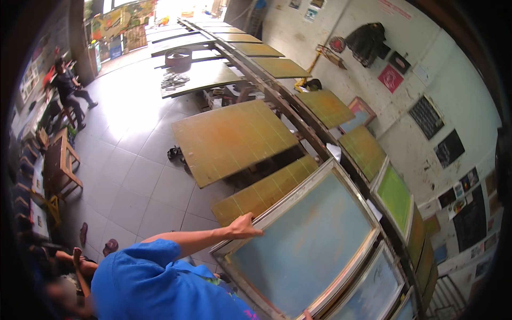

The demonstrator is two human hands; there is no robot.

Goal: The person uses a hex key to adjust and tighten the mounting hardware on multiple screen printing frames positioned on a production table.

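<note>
A large screen printing frame [304, 240] with a wooden rim and blue-grey mesh lies tilted in front of me. My left hand [245, 226] is closed around its left rim, with the arm stretched out from a blue sleeve. Of my right hand [308, 315] only a fingertip or two shows at the bottom edge, on the frame's near rim; the rest is out of view. Close to its right side lies a second screen printing frame [368, 288] with pale blue mesh. Beyond the far left rim is a yellow-brown printing board [266, 189].
A wider board [234, 138] and several more line a long dark rail [304, 125]. A green-meshed frame [393, 197] stands across the rail. At left are a wooden stool [61, 160], a seated person [72, 88] and loose shoes [110, 246] on the tiled floor. Another person's limbs show at lower left.
</note>
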